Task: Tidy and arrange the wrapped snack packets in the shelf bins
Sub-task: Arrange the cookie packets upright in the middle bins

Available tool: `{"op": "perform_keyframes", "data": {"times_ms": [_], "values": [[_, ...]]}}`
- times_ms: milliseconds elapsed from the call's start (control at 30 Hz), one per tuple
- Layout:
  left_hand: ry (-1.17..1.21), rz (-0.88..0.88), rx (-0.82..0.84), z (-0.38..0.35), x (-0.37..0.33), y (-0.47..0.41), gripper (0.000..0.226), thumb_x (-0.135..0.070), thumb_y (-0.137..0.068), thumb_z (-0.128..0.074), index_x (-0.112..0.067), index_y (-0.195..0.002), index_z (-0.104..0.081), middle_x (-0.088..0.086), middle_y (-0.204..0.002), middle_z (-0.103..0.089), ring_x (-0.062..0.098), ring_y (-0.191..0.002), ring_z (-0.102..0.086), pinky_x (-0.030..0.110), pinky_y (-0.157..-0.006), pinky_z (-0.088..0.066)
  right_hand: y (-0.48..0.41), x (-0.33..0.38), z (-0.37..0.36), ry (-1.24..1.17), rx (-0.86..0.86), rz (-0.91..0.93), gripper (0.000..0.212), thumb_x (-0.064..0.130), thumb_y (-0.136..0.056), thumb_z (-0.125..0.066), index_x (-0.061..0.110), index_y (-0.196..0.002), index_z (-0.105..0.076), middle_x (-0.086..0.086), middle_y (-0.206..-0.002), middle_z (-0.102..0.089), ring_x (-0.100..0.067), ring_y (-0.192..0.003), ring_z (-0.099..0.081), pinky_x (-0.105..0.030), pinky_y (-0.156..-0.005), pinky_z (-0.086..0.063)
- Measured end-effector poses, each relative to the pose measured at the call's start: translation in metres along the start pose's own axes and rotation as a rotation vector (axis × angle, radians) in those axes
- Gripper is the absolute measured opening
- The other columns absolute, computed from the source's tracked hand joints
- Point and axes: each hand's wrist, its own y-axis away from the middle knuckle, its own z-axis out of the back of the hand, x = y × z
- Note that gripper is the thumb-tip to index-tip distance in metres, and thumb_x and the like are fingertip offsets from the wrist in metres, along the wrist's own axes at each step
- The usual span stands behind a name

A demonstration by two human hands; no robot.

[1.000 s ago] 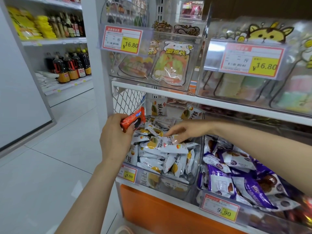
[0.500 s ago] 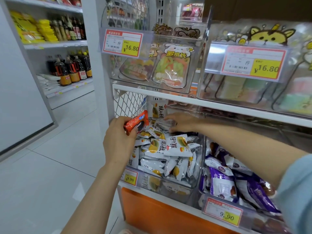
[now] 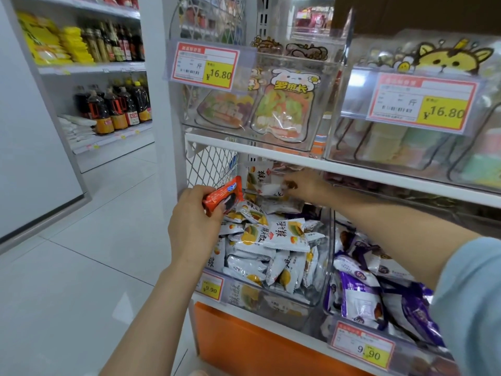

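Note:
My left hand (image 3: 193,225) grips an orange-red snack packet (image 3: 225,195) just in front of the clear left bin (image 3: 318,291), which is heaped with several white packets (image 3: 276,240) printed with yellow fruit. My right hand (image 3: 306,185) reaches deep into the back of that bin, under the shelf above. Its fingertips pinch a small white packet (image 3: 271,189) with a dark brown patch. The neighbouring bin to the right holds several purple and white packets (image 3: 360,291).
A white shelf board (image 3: 352,169) runs just over my right hand. Above it stand clear bins of candy with 16.80 price tags (image 3: 206,66). A wire mesh panel (image 3: 208,169) closes the shelf's left end. Bottles (image 3: 113,109) line a shelf across the tiled aisle.
My right hand has moved from the front of the white-packet pile up to the back of the bin and now pinches a small packet. My left hand kept holding the orange packet.

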Motion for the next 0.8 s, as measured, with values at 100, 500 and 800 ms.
{"op": "perform_keyframes", "data": {"times_ms": [100, 500, 800], "values": [[0.001, 0.004, 0.001, 0.000, -0.001, 0.001, 0.028, -0.020, -0.086, -0.064, -0.018, -0.114, -0.061, 0.002, -0.109, -0.060, 0.008, -0.088, -0.047, 0.023, -0.072, -0.033, 0.005, -0.002, -0.003, 0.032, 0.217, 0.016, 0.049, 0.031, -0.083, -0.071, 0.021, -0.128, -0.054, -0.002, -0.125, -0.059, -0.021, -0.112, -0.054, -0.026, -0.086, -0.041], [-0.005, -0.005, 0.009, 0.001, 0.002, 0.000, 0.027, -0.020, -0.085, -0.065, -0.018, -0.113, -0.061, 0.002, -0.108, -0.061, 0.009, -0.087, -0.047, 0.025, -0.072, -0.035, -0.009, 0.002, 0.010, -0.425, 0.033, -0.308, 0.029, 0.002, -0.094, -0.047, 0.001, -0.123, -0.054, -0.008, -0.087, -0.060, -0.016, -0.069, -0.062, -0.021, -0.058, -0.050], [0.014, -0.018, 0.011, -0.002, -0.003, 0.001, 0.027, -0.018, -0.085, -0.065, -0.017, -0.111, -0.061, 0.002, -0.106, -0.060, 0.009, -0.088, -0.047, 0.026, -0.072, -0.035, 0.007, -0.014, 0.011, 0.192, 0.315, -0.135, 0.032, 0.024, -0.082, -0.070, 0.014, -0.111, -0.062, -0.003, -0.109, -0.062, -0.020, -0.095, -0.058, -0.026, -0.072, -0.044]]}}
